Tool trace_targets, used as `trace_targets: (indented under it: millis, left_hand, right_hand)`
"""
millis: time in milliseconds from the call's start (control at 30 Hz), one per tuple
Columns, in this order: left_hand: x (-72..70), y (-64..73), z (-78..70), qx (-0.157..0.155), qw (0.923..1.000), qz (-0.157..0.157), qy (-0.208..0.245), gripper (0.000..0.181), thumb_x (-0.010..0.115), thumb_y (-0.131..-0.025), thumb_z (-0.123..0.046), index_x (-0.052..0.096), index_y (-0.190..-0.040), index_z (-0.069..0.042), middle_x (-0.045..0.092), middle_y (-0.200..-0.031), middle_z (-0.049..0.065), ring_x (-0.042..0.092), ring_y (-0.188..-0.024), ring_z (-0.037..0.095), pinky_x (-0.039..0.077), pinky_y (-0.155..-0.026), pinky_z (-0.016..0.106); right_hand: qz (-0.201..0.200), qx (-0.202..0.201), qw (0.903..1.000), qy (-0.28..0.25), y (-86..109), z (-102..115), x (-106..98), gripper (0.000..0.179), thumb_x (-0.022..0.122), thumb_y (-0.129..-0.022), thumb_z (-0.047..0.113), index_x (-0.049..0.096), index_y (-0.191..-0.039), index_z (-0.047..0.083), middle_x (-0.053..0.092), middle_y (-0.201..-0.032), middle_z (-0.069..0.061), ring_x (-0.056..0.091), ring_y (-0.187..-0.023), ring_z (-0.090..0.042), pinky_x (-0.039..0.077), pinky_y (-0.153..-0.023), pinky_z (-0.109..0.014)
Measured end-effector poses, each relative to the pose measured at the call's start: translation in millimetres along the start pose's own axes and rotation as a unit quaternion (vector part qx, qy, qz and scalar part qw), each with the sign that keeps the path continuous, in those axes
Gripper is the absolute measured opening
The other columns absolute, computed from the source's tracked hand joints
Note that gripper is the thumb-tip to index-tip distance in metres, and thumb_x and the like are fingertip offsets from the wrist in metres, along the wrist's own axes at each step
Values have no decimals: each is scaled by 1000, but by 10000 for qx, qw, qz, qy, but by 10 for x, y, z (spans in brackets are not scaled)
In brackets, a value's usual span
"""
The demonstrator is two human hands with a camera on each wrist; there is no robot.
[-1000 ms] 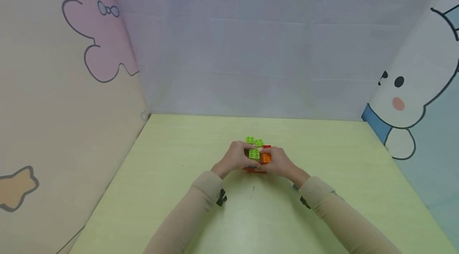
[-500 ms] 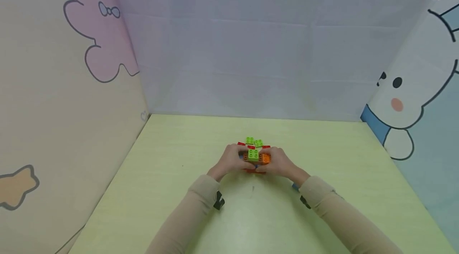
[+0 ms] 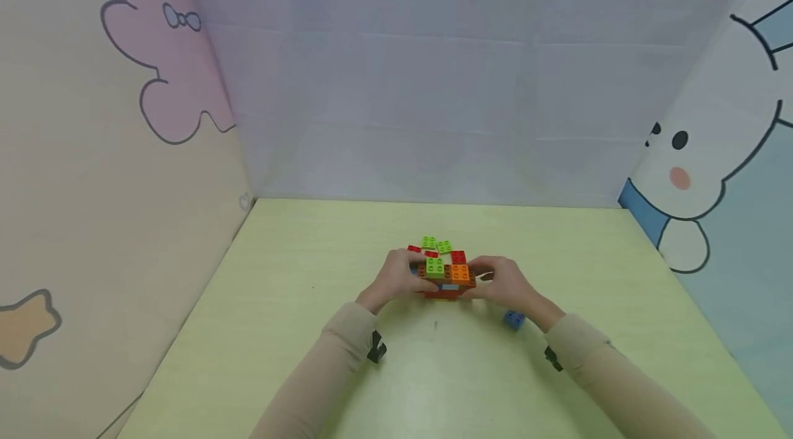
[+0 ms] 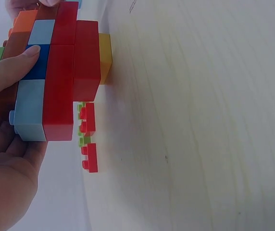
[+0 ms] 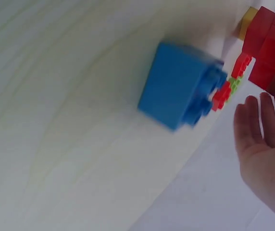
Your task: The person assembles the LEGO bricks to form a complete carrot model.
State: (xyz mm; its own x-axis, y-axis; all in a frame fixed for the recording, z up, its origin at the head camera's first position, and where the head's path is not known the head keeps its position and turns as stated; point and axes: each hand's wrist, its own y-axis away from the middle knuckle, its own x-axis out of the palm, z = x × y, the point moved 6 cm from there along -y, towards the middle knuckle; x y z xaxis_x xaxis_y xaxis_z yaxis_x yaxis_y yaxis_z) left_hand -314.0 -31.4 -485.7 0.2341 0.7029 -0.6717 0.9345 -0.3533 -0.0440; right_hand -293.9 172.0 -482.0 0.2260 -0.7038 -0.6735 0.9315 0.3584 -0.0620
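My left hand [image 3: 399,281] grips the left end of a toy-block build [image 4: 58,91], thumb on the near side over a dark blue block. Layers of red, light blue, dark blue and brown show in the left wrist view, with a yellow block [image 4: 105,58] underneath. On its top sit a lime green block [image 3: 435,267] and an orange block [image 3: 460,274]. At the right end is my right hand [image 3: 504,281], its fingers loosely extended and its thumb by the build's lower corner. A loose blue block [image 5: 173,86] lies near the right wrist.
Behind the build, loose red blocks [image 3: 458,257] and green blocks [image 3: 429,242] lie on the pale table [image 3: 347,232]. A white cloth wall [image 3: 396,81] rises along the table's back edge.
My right hand has drawn back to the right and loosened from the build, baring its right end. The loose blue block has come into fuller view. The left hand stays on the build.
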Motion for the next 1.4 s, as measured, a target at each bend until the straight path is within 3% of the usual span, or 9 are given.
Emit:
trace_targets:
  millis: [167,333,467,667,900,1200,1400]
  left_hand:
    - [-5,3,2,-35,10000,-9,34,59,89,-66,-27,69,-117,-6,62,-111,5,53,-100,19,46,-86,35]
    - [-8,8,-3,-31,10000,23,76,60,89,-67,-26,68,-118,-5,62,-113,6,53,-102,20,45,-88,35]
    - [-6,9,-3,-24,10000,32,86,59,89,-67,-27,69,-118,-5,62,-113,6,53,-101,19,46,-87,35]
    - [-5,9,-4,-31,9999,26,129,57,88,-68,-26,69,-118,-6,62,-113,5,52,-101,19,46,-87,35]
    - [1,19,-11,-89,9999,38,134,57,88,-68,-25,68,-118,-6,62,-112,5,53,-102,19,45,-88,35]
    - [-16,26,2,-188,9996,28,203,58,89,-67,-26,68,-118,-6,61,-113,6,52,-103,20,45,-89,36]
    - [-10,19,3,-198,9996,37,206,59,89,-66,-26,69,-117,-6,61,-113,6,52,-103,21,45,-89,37]
  right_hand:
    - [53,380,9958,828,189,-98,-160,57,84,-72,31,64,-118,3,63,-114,-11,58,-102,-30,48,-84,-46]
    - [344,695,9828,1677,397,-203,-222,66,86,-68,38,63,-117,0,63,-109,-14,59,-96,-30,48,-81,-46]
    - [531,832,9759,1945,546,-270,-229,66,87,-64,41,65,-111,0,64,-103,-11,59,-88,-26,49,-77,-43]
    - [587,1084,9750,1849,654,-345,-225,58,87,-65,38,66,-106,2,64,-97,-6,57,-82,-20,49,-75,-40]
    - [422,656,9801,1826,673,-363,-199,39,85,-70,23,69,-98,2,63,-87,0,55,-77,-14,48,-70,-37]
    - [319,345,9928,1103,518,-227,-290,32,78,-76,7,68,-106,-1,67,-101,-10,63,-92,-27,52,-74,-40]
    - [129,386,9971,646,371,-149,-394,36,80,-76,9,68,-108,-1,67,-102,-12,64,-89,-27,53,-74,-39]
